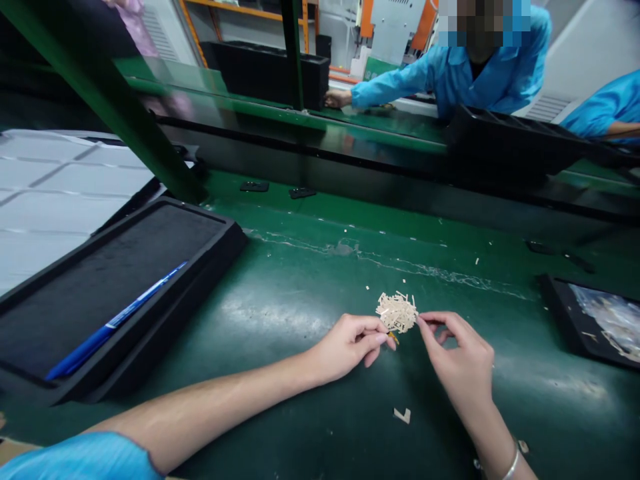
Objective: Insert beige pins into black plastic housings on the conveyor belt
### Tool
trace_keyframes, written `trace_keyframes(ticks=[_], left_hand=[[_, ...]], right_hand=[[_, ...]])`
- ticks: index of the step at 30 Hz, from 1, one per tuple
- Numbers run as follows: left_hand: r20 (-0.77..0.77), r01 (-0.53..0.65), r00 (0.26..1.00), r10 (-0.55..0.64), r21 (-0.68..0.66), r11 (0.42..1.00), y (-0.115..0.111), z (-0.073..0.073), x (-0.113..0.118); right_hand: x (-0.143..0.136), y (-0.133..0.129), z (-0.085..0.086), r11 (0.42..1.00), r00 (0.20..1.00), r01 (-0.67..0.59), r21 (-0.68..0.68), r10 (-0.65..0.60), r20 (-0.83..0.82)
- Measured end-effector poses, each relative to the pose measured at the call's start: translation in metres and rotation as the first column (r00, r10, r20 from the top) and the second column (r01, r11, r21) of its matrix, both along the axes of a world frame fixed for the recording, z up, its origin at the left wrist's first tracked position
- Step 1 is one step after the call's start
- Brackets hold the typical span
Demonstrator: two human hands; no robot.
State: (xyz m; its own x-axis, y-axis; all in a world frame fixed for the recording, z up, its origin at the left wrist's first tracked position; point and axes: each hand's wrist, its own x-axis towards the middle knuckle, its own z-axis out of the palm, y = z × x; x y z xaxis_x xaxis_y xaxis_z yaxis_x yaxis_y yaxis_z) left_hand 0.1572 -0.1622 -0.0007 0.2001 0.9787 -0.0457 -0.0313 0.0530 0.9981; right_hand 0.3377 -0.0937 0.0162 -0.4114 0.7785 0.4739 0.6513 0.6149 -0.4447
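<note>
Glossy green worktop (290, 287) is spreading under the hands, while a person in a blue jacket (480, 80) is reaching sideways beyond the dark ledge (350, 167). The left forearm is slanting in from the lower left, its blue sleeve (95, 457) ending below the elbow; the left hand (350, 347) is curling, thumb and fingers pinching a small yellow piece (393, 337) at the near edge of the pale strip pile (395, 312). From the lower right, the right hand (463, 353) is arching, a bracelet (512, 463) circling its wrist, thumb and index fingertips closing together at the pile's right edge; whether they are gripping a strip, I cannot tell. 1 L-shaped pale piece (403, 416) is lying nearer the wearer. White lettering is running along the blue pen (120, 319) in the left black tray (140, 243), too small to read.
</note>
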Motion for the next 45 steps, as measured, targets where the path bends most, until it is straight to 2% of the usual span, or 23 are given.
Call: trace_keyframes(ticks=[3,7,9,13,16,20,25,28,31,34,38,45], left_hand=[[0.086,0.020,0.996,-0.020,0.000,1.000,0.001,-0.004,-0.001],[0.154,0.057,0.987,-0.055,-0.012,0.998,0.001,-0.006,0.000],[0.202,0.084,0.976,-0.079,-0.020,0.996,0.002,-0.006,0.000],[0.377,0.182,0.914,-0.152,-0.046,0.982,0.006,-0.006,-0.003],[0.454,0.294,0.860,-0.231,-0.071,0.953,0.010,-0.004,-0.008],[0.470,0.350,0.841,-0.269,-0.092,0.932,0.014,-0.003,-0.014],[0.468,0.363,0.838,-0.279,-0.099,0.927,0.015,-0.005,-0.016],[0.466,0.388,0.833,-0.299,-0.107,0.915,0.016,-0.006,-0.017],[0.480,0.459,0.800,-0.360,-0.104,0.882,0.017,-0.005,-0.020],[0.474,0.543,0.763,-0.438,-0.103,0.834,0.019,-0.002,-0.024],[0.459,0.596,0.742,-0.490,-0.114,0.795,0.020,0.001,-0.027],[0.453,0.658,0.704,-0.548,-0.125,0.743,0.021,0.003,-0.028]], right_hand=[[0.002,0.006,-0.006,0.999,0.999,-0.034,-0.011,0.034,0.037],[0.003,0.007,-0.007,0.999,0.998,0.031,-0.010,-0.030,0.046],[0.001,0.003,-0.004,1.000,1.000,-0.024,-0.011,0.024,0.014],[-0.005,-0.009,0.002,0.971,0.971,-0.236,-0.037,0.234,-0.052],[-0.006,-0.012,0.002,0.973,0.974,-0.226,-0.038,0.225,-0.043],[-0.002,-0.006,-0.003,0.991,0.990,-0.131,-0.014,0.132,0.045],[0.000,-0.005,-0.004,0.993,0.993,-0.109,-0.034,0.110,0.051],[-0.005,-0.012,0.001,0.975,0.975,-0.219,-0.033,0.218,-0.035],[-0.010,-0.020,0.005,0.920,0.915,-0.391,-0.042,0.383,-0.128],[-0.011,-0.025,0.006,0.871,0.862,-0.490,-0.040,0.477,-0.170],[-0.011,-0.028,0.005,0.835,0.824,-0.550,-0.024,0.538,-0.178],[-0.014,-0.030,0.009,0.806,0.799,-0.590,-0.054,0.573,-0.181]])
